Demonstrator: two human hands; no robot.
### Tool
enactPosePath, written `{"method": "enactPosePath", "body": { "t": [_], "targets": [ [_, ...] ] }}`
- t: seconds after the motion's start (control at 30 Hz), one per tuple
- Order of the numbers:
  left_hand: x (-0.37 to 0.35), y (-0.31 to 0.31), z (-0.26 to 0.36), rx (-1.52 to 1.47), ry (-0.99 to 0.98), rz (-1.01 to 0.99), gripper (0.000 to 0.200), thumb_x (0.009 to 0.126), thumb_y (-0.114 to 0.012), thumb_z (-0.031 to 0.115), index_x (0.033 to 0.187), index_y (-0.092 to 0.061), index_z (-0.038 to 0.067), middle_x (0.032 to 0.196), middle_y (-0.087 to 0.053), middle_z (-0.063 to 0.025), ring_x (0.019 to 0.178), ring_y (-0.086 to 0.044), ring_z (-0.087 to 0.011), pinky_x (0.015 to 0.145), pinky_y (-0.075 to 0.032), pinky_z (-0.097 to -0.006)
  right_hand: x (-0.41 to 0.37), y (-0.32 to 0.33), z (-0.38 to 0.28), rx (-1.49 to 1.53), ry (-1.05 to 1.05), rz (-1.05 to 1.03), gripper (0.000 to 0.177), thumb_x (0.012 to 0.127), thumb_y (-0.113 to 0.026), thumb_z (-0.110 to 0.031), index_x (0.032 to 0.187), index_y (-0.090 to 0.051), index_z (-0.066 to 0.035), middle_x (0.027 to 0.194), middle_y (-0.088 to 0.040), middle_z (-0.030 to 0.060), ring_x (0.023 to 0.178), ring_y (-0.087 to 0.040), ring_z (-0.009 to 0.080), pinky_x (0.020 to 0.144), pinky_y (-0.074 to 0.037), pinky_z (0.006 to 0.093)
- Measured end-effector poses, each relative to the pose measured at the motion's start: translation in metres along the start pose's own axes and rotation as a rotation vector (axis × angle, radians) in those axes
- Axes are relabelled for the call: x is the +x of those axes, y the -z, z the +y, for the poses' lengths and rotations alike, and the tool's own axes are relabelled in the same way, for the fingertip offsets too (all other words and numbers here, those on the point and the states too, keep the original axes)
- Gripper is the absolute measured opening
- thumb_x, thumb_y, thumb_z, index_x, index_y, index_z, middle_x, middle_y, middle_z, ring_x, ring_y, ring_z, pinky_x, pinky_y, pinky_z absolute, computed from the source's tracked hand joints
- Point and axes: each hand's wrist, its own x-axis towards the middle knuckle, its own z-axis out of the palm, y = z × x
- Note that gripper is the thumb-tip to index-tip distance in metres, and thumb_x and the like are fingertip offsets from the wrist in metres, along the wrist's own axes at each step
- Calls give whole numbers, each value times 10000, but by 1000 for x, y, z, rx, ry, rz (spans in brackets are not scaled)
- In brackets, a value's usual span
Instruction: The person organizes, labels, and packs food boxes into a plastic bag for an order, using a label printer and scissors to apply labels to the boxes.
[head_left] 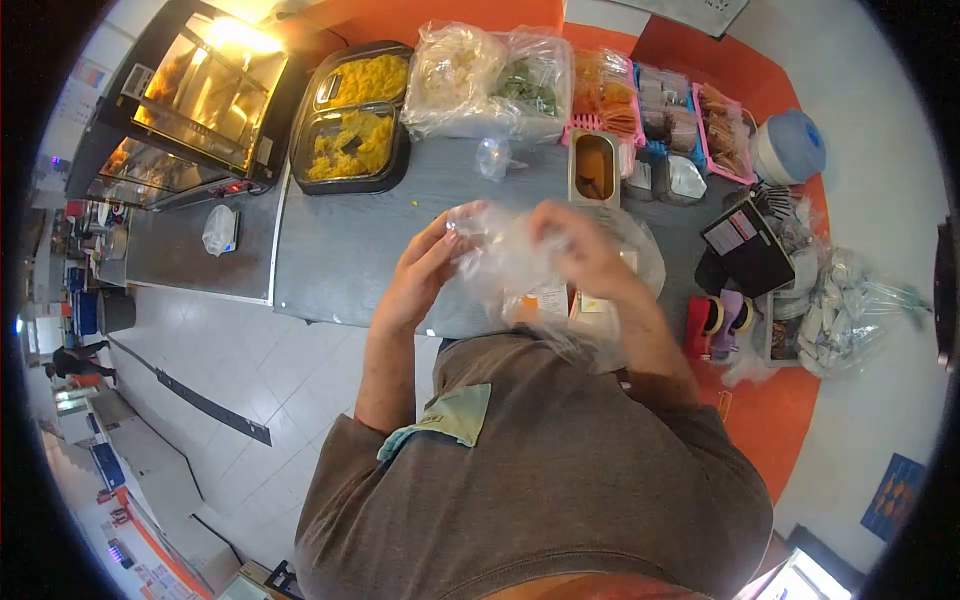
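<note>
- Bag (500, 262) of clear, crumpled film is held up between both hands, just above the near edge of the counter (340, 245), close to the person's chest.
- The grey counter is seen running across the view, with white floor tiles at its left.
- A lit cabinet (200, 100) is set at the far left corner of the counter.
- Two black trays (355, 115) of yellow food are placed beside the cabinet, one behind the other.
- Bagged foods (490, 80) are piled to the right of the trays, and a pink basket (610, 100) is set next to them.
- A tub (790, 148) with a blue lid is seen at the far right.
- The left hand (415, 275) is closed on the bag's left edge, the film pinched between thumb and curled fingers.
- The right hand (590, 250) is clenched over the bag's upper right part, with film gathered under the fingers.
- A steel pan (593, 165) is placed just beyond the hands.
- A red tape dispenser (712, 320) is set right of the right forearm.
</note>
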Motion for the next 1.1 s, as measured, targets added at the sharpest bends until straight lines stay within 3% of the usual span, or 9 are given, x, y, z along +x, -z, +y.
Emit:
{"method": "enactPosePath", "body": {
  "t": [0.07, 0.13, 0.17, 0.4, 0.67, 0.8, 1.0, 1.07, 1.1],
  "targets": [
    [1, 17, -1, 35, 36, -97, 521, 941, -480, 337, 1331, -442, -5, 1103, -588, -57, 936, -549, -131, 809, -448, -266, 11, -28, 69, -196, -49, -277, 305, 743, -530, -28, 1047, -553, -49, 936, -568, 61, 889, -549, 170, 758, -442, 304],
    [0, 25, 2, 75, 80, -198, 559, 935, -483, 360, 1337, -424, -25, 1124, -594, -82, 972, -568, -153, 831, -450, -283, 31, -47, 77, -268, -388, -308, 347, 785, -581, -109, 1124, -554, -44, 991, -589, 129, 896, -578, 228, 797, -450, 338],
    [-1, 19, 6, 89, 67, -252, 552, 936, -485, 351, 1336, -424, -24, 1118, -601, -86, 968, -572, -151, 828, -450, -281, 35, -61, 90, -267, -396, -304, 347, 785, -581, -109, 1124, -554, -44, 991, -589, 129, 896, -578, 228, 797, -450, 338],
    [-2, 16, 12, 182, 8, -382, 428, 957, -499, 225, 1316, -451, -3, 1024, -604, -45, 889, -542, -103, 808, -441, -249, 48, -121, 149, -832, -165, -251, 372, 776, -614, -150, 1135, -559, -65, 1038, -586, 122, 949, -567, 248, 831, -446, 365],
    [-7, 30, 3, 115, 56, -353, 457, 865, -626, 77, 1285, -476, -26, 1087, -625, -92, 976, -584, -132, 855, -464, -283, 41, -102, 167, -1049, -44, -301, 405, 767, -652, -197, 1147, -565, -90, 1093, -583, 115, 1011, -554, 271, 869, -442, 396],
    [-5, 30, -1, 199, 36, -305, 363, 836, -659, 47, 1178, -569, -36, 1019, -658, -90, 912, -612, -132, 826, -484, -285, 30, -86, 161, -1015, -51, -367, 422, 762, -671, -220, 1153, -568, -103, 1120, -582, 111, 1041, -547, 282, 889, -440, 412],
    [2, 33, -24, 153, -8, -167, 146, 826, -668, 39, 948, -694, -36, 877, -692, -77, 814, -623, -120, 788, -491, -272, 0, -62, 73, -818, -148, -426, 361, 780, -652, -211, 1125, -592, -124, 1193, -560, 81, 1053, -548, 285, 911, -421, 467],
    [5, 23, -16, 175, -51, -138, 145, 821, -675, 40, 942, -697, -37, 875, -693, -79, 827, -623, -121, 787, -489, -270, -33, -46, 58, -1439, 99, -141, 273, 816, -592, -174, 1086, -618, -145, 1195, -560, 82, 1062, -545, 288, 910, -423, 488],
    [6, 18, -11, 201, -96, -100, 145, 817, -681, 42, 937, -700, -38, 873, -693, -80, 839, -623, -122, 786, -487, -269, -50, -35, 42, -1594, 24, -6, 272, 831, -562, -157, 1097, -616, -160, 1201, -554, 65, 1063, -548, 283, 899, -426, 486]
  ]
}}
